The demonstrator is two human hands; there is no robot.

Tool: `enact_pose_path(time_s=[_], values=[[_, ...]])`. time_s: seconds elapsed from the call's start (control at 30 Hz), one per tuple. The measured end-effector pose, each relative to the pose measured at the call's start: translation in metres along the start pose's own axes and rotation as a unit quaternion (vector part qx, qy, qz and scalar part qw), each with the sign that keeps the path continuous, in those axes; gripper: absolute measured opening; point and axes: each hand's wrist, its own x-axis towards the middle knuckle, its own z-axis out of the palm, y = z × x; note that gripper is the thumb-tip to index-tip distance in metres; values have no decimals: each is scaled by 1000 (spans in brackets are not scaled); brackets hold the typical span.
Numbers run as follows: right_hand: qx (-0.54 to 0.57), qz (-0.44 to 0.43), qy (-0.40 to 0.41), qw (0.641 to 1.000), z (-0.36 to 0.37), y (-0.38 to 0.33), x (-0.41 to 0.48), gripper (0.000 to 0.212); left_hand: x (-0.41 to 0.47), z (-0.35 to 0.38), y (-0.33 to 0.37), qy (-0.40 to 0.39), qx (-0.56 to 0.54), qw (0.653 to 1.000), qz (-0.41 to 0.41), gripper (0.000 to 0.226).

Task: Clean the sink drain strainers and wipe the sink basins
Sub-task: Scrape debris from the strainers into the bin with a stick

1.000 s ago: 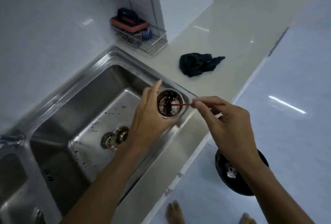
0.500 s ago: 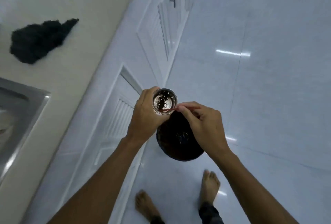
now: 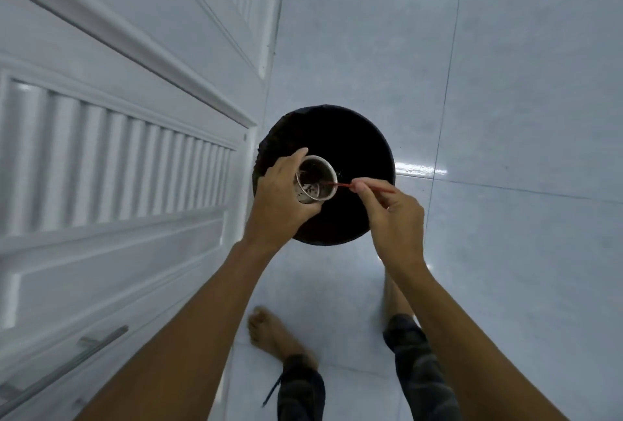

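At your far left stood the white cabinet door (image 3: 118, 157) with its slatted panel, and a metal bar handle (image 3: 64, 366) showed low in the corner. Next came your left hand (image 3: 279, 198), raised over the near left part of the black bin (image 3: 357, 137) on the floor. Its fingers (image 3: 296, 159) were curled round the outside of the strainer (image 3: 315, 179), gripping it firmly. The strainer was a small round metal cup, tilted so that its open mouth faced up and to your right. Dark specks of dirt clung to its inner wall and bottom.

A thin red stick (image 3: 347, 185) ran from inside the strainer's rim out to your right hand (image 3: 394, 218). That hand pinched the stick between thumb and fingertips, the other fingers folded loosely under the palm, and the stick's far end poked out past them. Both hands were above the bin's dark opening; what lay inside it was too dark to tell.

Below the hands your bare left foot (image 3: 269, 333) rested on the floor, and the right leg was partly hidden behind your right forearm. To the right spread the glossy pale floor tiles (image 3: 505, 100), with bright light patches reflected in them.
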Motion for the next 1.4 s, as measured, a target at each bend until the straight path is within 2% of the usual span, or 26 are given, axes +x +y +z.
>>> enact_pose_path(time_s=[0.07,0.17,0.3,0.43,0.5,0.6,0.73,0.83,0.9,0.97,1.03,1.1,1.17,1.3,1.33,1.4], values=[[18,8,5,1000,2,6,0,19,-1,7,-3,-6,-13,999,-38,90],[-22,-21,-51,998,9,6,-7,20,1,12,-6,-19,-16,998,-55,79],[3,47,21,999,10,1,3,20,6,11,-6,-33,-6,998,-46,75],[3,8,-32,999,21,-6,1,20,12,9,-6,-33,-3,998,-44,75],[-21,20,-2,1000,24,-3,3,21,13,9,-9,-34,5,998,-43,76],[-2,47,30,998,26,1,5,19,12,8,-17,-33,37,998,-50,79],[-8,14,-40,999,32,7,-3,19,9,7,-24,-46,75,996,-32,80],[-5,86,-11,996,26,15,8,20,8,3,-30,-66,86,994,-28,81],[47,121,-25,991,23,18,16,16,11,0,-36,-87,71,992,-48,82],[62,104,-79,990,25,20,19,16,15,-2,-38,-117,46,990,-61,82],[-1,76,-102,992,30,22,19,19,18,-3,-38,-139,31,988,-53,82],[-25,92,-39,995,33,26,23,21,21,-3,-40,-148,24,987,-59,76],[17,127,14,992,32,27,25,19,23,-5,-42,-153,17,984,-94,72],[95,164,-95,977,38,28,20,14,29,-5,-44,-168,-47,975,-139,69],[81,165,-88,979,39,29,20,14,30,-5,-47,-175,-55,972,-147,66],[42,159,-14,986,35,31,26,18,30,-6,-52,-174,-61,968,-169,65]])
